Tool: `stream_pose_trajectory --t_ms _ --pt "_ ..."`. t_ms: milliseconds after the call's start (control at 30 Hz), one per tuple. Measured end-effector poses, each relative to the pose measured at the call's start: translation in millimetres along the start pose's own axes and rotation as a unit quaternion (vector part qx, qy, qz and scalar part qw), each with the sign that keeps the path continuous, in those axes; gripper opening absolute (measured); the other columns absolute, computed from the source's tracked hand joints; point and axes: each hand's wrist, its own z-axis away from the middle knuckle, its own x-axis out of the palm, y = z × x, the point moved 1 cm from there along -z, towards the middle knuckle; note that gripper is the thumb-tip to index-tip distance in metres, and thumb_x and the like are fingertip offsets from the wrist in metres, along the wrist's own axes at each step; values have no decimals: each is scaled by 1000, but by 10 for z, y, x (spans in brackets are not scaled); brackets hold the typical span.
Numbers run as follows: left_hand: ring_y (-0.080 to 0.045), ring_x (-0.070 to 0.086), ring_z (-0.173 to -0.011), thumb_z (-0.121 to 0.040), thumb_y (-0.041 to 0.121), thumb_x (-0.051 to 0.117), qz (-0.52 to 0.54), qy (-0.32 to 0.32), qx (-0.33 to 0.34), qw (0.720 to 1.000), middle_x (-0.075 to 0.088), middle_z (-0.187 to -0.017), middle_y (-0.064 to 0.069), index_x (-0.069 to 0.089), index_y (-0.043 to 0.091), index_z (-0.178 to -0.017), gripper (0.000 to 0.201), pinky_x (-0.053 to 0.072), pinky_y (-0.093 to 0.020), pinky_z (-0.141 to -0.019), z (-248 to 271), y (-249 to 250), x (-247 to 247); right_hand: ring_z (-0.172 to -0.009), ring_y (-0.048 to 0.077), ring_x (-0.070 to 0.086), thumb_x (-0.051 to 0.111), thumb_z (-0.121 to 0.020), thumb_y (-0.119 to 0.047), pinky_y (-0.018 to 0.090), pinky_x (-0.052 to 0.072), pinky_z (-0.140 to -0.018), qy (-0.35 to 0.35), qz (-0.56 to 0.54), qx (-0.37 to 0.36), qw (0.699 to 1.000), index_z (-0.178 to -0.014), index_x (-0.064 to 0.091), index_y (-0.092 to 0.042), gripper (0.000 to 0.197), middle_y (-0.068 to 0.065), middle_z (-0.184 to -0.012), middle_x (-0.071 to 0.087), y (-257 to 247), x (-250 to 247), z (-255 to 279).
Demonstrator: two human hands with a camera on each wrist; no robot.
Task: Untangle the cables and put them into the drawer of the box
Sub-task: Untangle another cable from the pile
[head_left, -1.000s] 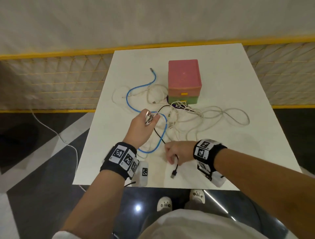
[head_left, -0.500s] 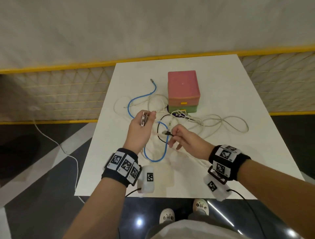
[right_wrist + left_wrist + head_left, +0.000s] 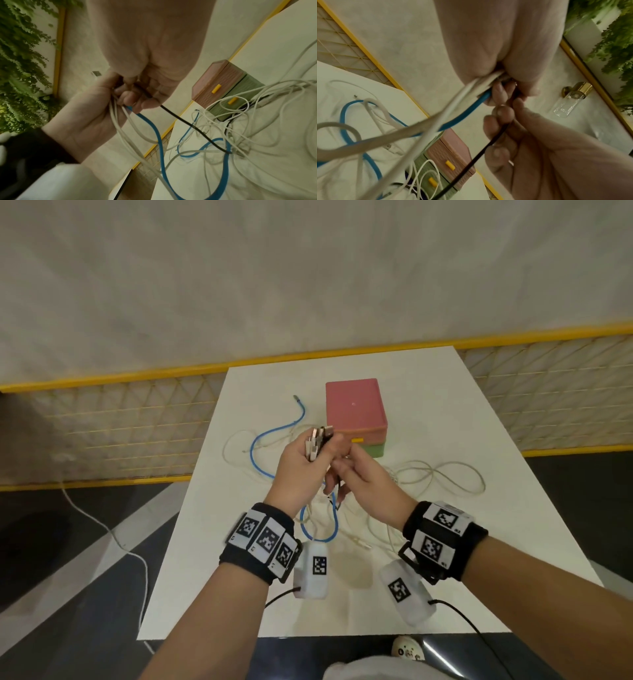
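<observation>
Right hand (image 3: 363, 484) now up at left hand (image 3: 301, 470), fingers pinching black cable (image 3: 188, 123), feeding its plug into bundle of cable ends (image 3: 317, 441) clenched in left fist; remaining cables (image 3: 442, 477) sprawl tangled on table (image 3: 479, 542) before box (image 3: 354, 409); drawers closed; gathering ends, untangling barely begun.

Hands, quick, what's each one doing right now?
Left hand: grips a bundle of cable ends, blue cable and white ones included.
Right hand: pinches the black cable beside that bundle.
</observation>
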Motion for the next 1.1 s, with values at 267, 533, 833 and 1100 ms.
stream_pose_trajectory --t_ms 267,533,833,1100 --pt "-9 26 -41 -95 28 60 192 100 40 975 31 -48 10 45 23 -67 32 27 -23 -44 -286 472 -403 -63 17 50 32 -102 -14 39 48 -59 -82 168 65 980 -80 49 -17 28 -5 -66 46 348 -306 63" --pt "-2 55 -61 -89 43 64 -290 -108 21 951 64 -78 8 69 19 -96 25 43 -22 -59 -225 292 -230 -54 20 47 38 -101 -17 38 49 -56 39 168 -24 985 -81 52 -16 24 10 -68 46 -147 -612 -291" --pt "-19 58 -68 -90 44 63 -320 95 63 941 59 -68 3 63 17 -90 27 44 -31 -60 -349 332 -391 -54 5 43 43 -99 -16 28 42 -58 -41 244 -9 969 -89 56 -9 18 -7 -62 45 -226 -785 -310" --pt "-2 47 -53 -89 46 62 -320 23 120 940 50 -58 9 51 24 -79 27 35 -19 -50 -260 212 -198 -55 3 46 44 -99 -15 14 37 -56 -77 270 -39 959 -81 52 -19 20 -6 -66 51 -378 -659 -406"
